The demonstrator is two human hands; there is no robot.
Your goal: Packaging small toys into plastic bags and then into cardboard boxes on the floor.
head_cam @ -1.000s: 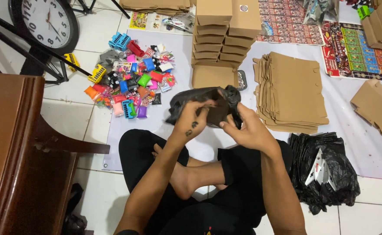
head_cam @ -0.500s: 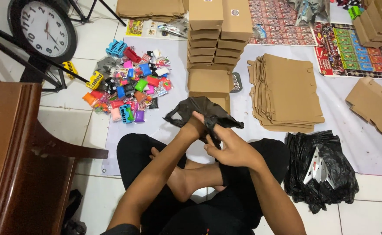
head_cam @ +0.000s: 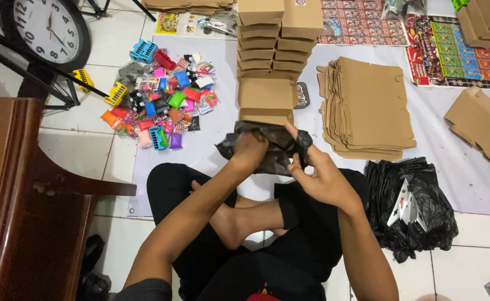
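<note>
- Both hands have shifted since half a second ago: the left hand (head_cam: 251, 146) has pushed deeper into the black plastic bag (head_cam: 267, 150), while the right hand (head_cam: 318, 173) has slid along to the bag's right edge.
- Seated cross-legged on a white tiled floor, a person holds the black plastic bag above their knees, just in front of a small folded cardboard box (head_cam: 267, 99).
- Left-hand fingers are buried in the crumpled plastic; whether they are curled or spread cannot be told from this view.
- Right-hand thumb and forefinger are pinched together on the bag's rim, with a strip of black film apparently wrapped over the fingers.
- Behind the folded cardboard box rises a stack of closed cardboard boxes (head_cam: 281, 28), two columns side by side.
- Right of the folded cardboard box lies a pile of flat, unfolded box blanks (head_cam: 367, 108); more flattened cartons (head_cam: 484, 131) sit farther right.
- Left of the folded cardboard box, a heap of small colourful toys (head_cam: 161, 103) spreads across a pale sheet (head_cam: 211, 139).
- Well right of the box and nearer the person, a bundle of black plastic bags (head_cam: 412, 206) rests on the floor.
- Far left of the box stand a round wall clock (head_cam: 47, 28) and a dark wooden chair (head_cam: 16, 189).
</note>
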